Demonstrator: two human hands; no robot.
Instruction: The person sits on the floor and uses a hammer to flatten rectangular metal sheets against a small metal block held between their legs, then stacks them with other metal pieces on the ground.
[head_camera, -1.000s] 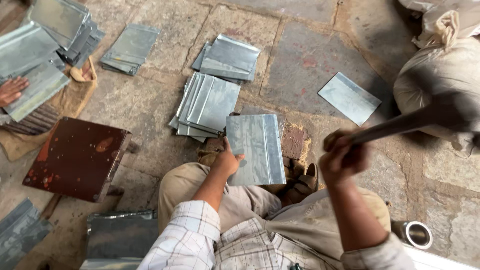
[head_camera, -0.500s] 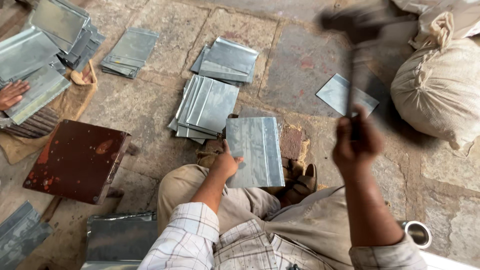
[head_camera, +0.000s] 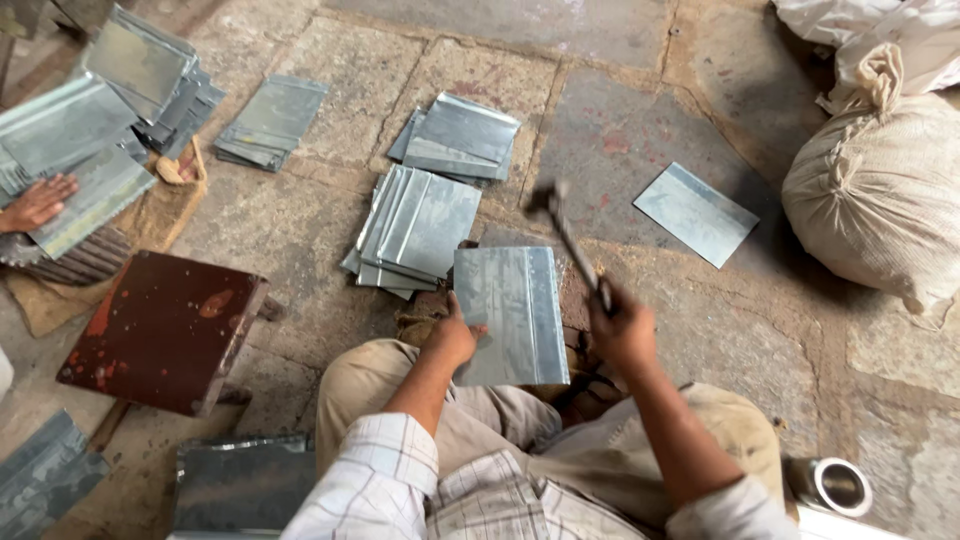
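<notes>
Left hand (head_camera: 455, 338) presses flat on sheet (head_camera: 510, 315) to steady it; right hand (head_camera: 622, 335) fists hammer (head_camera: 570, 240), head raised at 12 o'clock.

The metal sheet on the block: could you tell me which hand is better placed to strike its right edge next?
Probably the right hand: it grips the hammer over that edge, while the left hand steadies the metal sheet.
</notes>
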